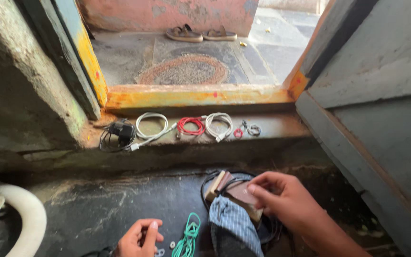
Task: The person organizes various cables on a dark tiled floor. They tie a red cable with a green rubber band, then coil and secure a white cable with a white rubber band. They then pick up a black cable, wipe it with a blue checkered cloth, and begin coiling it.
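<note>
Dark floor: wallet (240, 192) under right grip (286, 200)

We are at a home's doorway, at floor level: a worn yellow-painted threshold (193, 96), a grey wooden door (381, 95) swung open, rough plastered walls (20, 90), a round woven doormat (182, 70) and a pair of sandals (200, 34) left on the stone landing outside.

Right hand (281, 197) grips brown wallet (241, 192) over striped cloth (234, 223); left hand (139, 238) beside green cord (189, 238).
</note>
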